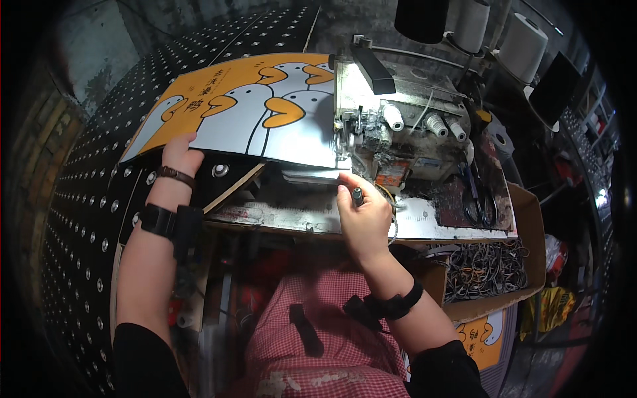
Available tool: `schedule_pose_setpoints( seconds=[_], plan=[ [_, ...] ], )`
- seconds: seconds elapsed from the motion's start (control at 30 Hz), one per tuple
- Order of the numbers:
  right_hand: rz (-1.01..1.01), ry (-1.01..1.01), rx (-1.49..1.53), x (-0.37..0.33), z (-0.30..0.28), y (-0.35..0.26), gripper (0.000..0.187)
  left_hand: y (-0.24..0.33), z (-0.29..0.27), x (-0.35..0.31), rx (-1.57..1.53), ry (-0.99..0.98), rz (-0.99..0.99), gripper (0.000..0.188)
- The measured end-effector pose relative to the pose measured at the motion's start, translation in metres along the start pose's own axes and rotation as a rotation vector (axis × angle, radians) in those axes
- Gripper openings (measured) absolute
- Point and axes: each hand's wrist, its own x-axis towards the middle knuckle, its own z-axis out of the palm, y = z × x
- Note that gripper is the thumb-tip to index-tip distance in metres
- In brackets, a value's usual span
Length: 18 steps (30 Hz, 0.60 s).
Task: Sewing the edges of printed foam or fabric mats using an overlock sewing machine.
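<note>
Left hand (pixel 182 156) at edge | orange mat (pixel 242 119) | 5 white birds (pixel 225 132), black-outlined

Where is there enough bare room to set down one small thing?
The widest free patch is the black studded table, left of the bird-printed mat and the left hand. A smaller one is the pale worktop between the right hand and the scissors. It is crowded around the overlock machine, and tangled trimmings fill the carton.

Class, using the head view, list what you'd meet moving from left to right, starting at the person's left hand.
Left hand gripping the duck-print panel → right hand holding a small dark object → scissors → yellow bag.
</note>
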Motion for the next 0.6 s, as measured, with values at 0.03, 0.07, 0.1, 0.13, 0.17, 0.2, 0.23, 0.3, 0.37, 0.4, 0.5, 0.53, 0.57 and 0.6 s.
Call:
schedule_pose_setpoints(
  seconds=[0.03, 0.07, 0.1, 0.13, 0.17, 0.2, 0.23, 0.3, 0.37, 0.4, 0.5, 0.53, 0.57, 0.6],
  plan=[
    [-0.01, -0.012, 0.011, -0.004, 0.002, -0.004, 0.021, 0.005, -0.015, 0.02, 0.02, -0.013, 0.024, 0.032],
    [-0.01, -0.04, 0.038, -0.008, 0.004, -0.01, 0.022, 0.01, -0.031, 0.037, 0.04, -0.023, 0.048, 0.032],
    [0.01, -0.042, 0.039, -0.008, 0.002, -0.007, 0.022, 0.01, -0.008, 0.032, 0.061, -0.066, 0.045, 0.032],
    [0.0, -0.031, 0.018, -0.008, 0.0, -0.005, 0.024, 0.014, 0.016, 0.028, -0.225, 0.184, -0.048, 0.03],
    [-0.001, -0.03, 0.018, -0.01, -0.001, -0.005, 0.024, 0.022, 0.02, 0.026, -0.221, 0.205, 0.015, 0.031],
    [-0.001, -0.033, 0.049, -0.012, -0.001, -0.006, 0.024, 0.031, 0.02, 0.023, -0.066, 0.23, 0.116, 0.031],
    [-0.004, -0.038, 0.085, -0.013, 0.0, -0.008, 0.024, 0.041, 0.018, 0.017, 0.089, 0.259, 0.22, 0.031],
    [0.03, -0.086, 0.13, -0.013, -0.004, -0.033, 0.022, 0.065, 0.001, -0.006, 0.61, 0.367, 0.544, 0.029],
    [-0.168, -0.148, 0.076, -0.007, -0.006, -0.047, 0.024, 0.076, 0.02, -0.071, 0.524, 0.166, 0.776, 0.027],
    [-0.353, -0.133, 0.05, -0.003, -0.008, -0.066, 0.028, 0.082, 0.026, -0.111, 0.443, 0.058, 0.786, 0.031],
    [-0.724, -0.176, 0.068, 0.002, -0.002, -0.126, 0.038, 0.081, 0.053, -0.224, 0.647, -0.043, 0.888, 0.042],
    [-0.732, -0.223, 0.12, -0.001, 0.003, -0.139, 0.039, 0.082, 0.043, -0.251, 0.841, -0.135, 0.798, 0.041],
    [-0.751, -0.277, 0.18, -0.006, 0.007, -0.152, 0.04, 0.075, 0.029, -0.272, 0.481, -0.313, 0.825, 0.042],
    [-0.727, -0.344, 0.248, -0.009, 0.011, -0.156, 0.026, 0.074, 0.023, -0.286, 0.189, -0.417, 0.764, 0.045]
  ],
)
